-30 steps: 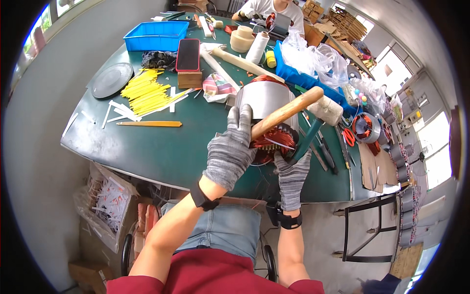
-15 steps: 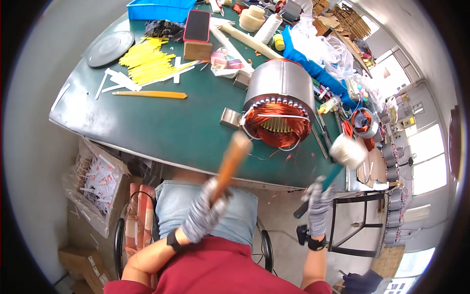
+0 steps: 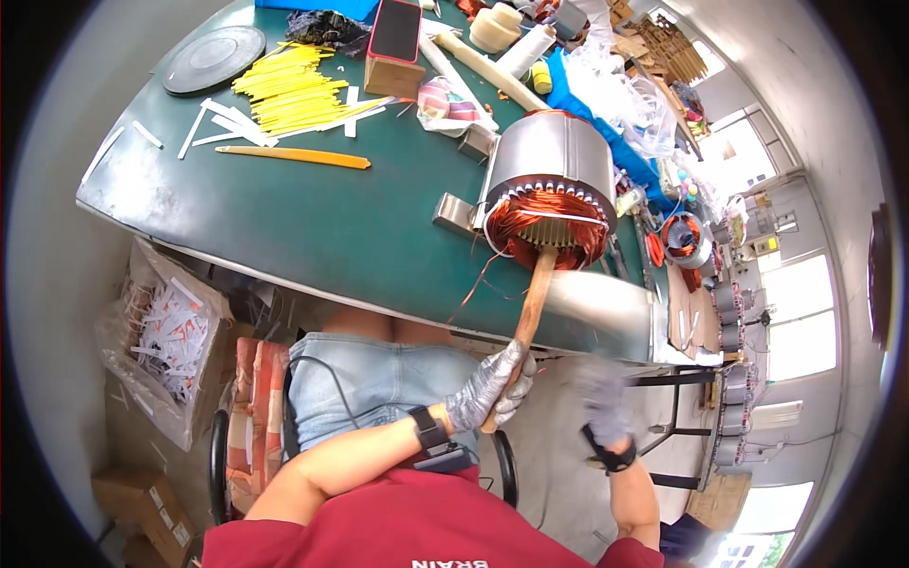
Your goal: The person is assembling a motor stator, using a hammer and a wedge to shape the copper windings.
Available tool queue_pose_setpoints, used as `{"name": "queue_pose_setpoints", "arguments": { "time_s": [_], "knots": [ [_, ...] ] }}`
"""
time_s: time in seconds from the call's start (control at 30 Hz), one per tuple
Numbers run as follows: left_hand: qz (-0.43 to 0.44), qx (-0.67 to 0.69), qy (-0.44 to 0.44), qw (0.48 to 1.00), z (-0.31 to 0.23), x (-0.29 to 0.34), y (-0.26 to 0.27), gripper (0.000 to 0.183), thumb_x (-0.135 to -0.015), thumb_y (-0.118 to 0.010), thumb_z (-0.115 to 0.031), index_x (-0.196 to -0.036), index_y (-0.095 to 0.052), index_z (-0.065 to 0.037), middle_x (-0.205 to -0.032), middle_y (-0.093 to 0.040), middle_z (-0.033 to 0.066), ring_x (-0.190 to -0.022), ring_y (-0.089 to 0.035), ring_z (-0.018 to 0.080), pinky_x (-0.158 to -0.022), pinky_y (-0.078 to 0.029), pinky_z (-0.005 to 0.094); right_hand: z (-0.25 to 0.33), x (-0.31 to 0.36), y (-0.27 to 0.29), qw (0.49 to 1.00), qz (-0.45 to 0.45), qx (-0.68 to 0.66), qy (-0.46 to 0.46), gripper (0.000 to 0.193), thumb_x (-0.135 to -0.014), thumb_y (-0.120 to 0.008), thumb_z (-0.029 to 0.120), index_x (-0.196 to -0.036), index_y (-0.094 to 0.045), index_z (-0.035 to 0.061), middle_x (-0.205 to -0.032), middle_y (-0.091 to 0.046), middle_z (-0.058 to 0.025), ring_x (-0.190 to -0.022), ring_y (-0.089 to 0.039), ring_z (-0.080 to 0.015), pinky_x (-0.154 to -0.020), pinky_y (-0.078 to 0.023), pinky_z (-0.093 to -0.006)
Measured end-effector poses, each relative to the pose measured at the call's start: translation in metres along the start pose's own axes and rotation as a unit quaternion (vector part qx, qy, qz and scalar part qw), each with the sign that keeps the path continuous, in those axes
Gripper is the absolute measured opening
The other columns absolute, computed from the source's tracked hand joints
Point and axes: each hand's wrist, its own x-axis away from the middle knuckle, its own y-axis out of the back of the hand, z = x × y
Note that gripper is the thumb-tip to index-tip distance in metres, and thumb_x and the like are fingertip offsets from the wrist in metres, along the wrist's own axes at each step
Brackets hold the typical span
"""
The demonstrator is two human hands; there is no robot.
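Note:
A motor stator (image 3: pixel 561 151) with a silver body lies on the green bench, its copper windings (image 3: pixel 525 213) facing me and bound with white cord. My left hand (image 3: pixel 485 388), in a grey glove, is closed round a wooden stick (image 3: pixel 535 301). The stick's far tip is at the lower opening of the windings; how deep it reaches is hidden. My right hand (image 3: pixel 603 402), also gloved and smeared by motion, grips a mallet whose white head (image 3: pixel 601 301) is a blur just right of the stick. Metal blocks (image 3: pixel 454 214) sit beside the stator's left side.
Yellow strips (image 3: pixel 289 90), a round grey disc (image 3: pixel 214 61) and a phone on a block (image 3: pixel 395 38) lie to the left and back. Blue bins with plastic bags (image 3: pixel 625 90) stand behind the stator. A smaller stator (image 3: pixel 686 239) is at right. A scrap box (image 3: pixel 175 331) stands below left.
My left hand has moved right and forward, bringing the stick's tip to the windings. The mallet in my right hand has swung left toward the stick. The view has shifted slightly.

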Motion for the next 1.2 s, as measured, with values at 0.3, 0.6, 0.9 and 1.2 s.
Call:
{"name": "queue_pose_setpoints", "arguments": {
  "time_s": [0.3, 0.6, 0.9, 1.2],
  "knots": [
    [-0.113, -0.188, -0.036, 0.975, -0.039, 0.027, 0.005, 0.038, -0.093, -0.041, -0.050, -0.081, -0.040, -0.014, -0.054, -0.040, -0.0024, -0.036, -0.035, 0.0051, -0.031, -0.028, 0.0200, -0.030, -0.031, 0.067, 0.991, -0.018, -0.087, -0.099, 0.033, -0.088, -0.049, 0.008, -0.120, -0.045, 0.0018, -0.100, -0.060, -0.0128, -0.086, -0.056, -0.0243, -0.076, -0.046, -0.0336],
    [-0.100, -0.188, 0.005, 0.977, -0.045, 0.053, -0.011, 0.041, -0.092, -0.041, -0.052, -0.086, -0.043, -0.012, -0.056, -0.039, -0.0021, -0.037, -0.033, 0.0054, -0.032, -0.028, 0.0207, -0.030, -0.046, 0.048, 0.994, -0.010, -0.094, -0.051, 0.036, -0.084, -0.056, 0.015, -0.118, -0.049, 0.0044, -0.098, -0.061, -0.0123, -0.079, -0.057, -0.0235, -0.071, -0.048, -0.0333],
    [-0.098, -0.073, -0.009, 0.992, -0.044, 0.042, 0.011, 0.045, -0.090, -0.040, -0.056, -0.087, -0.043, -0.011, -0.055, -0.038, -0.0008, -0.036, -0.032, 0.0074, -0.033, -0.029, 0.0217, 0.041, -0.014, -0.048, 0.992, -0.029, -0.124, 0.025, 0.036, -0.082, -0.059, 0.018, -0.115, -0.052, 0.0051, -0.101, -0.060, -0.0146, -0.079, -0.058, -0.0269, -0.069, -0.048, -0.0366],
    [0.041, 0.084, 0.044, 0.995, -0.019, 0.013, 0.020, 0.047, -0.088, -0.040, -0.059, -0.085, -0.042, -0.012, -0.054, -0.037, -0.0016, -0.032, -0.028, 0.0059, -0.030, -0.028, 0.0201, 0.024, -0.027, -0.020, 0.804, -0.034, -0.589, -0.072, 0.025, -0.087, -0.055, 0.031, -0.093, -0.056, 0.0066, -0.076, -0.055, -0.0036, -0.067, -0.052, -0.0183, -0.057, -0.039, -0.0306]
  ]
}}
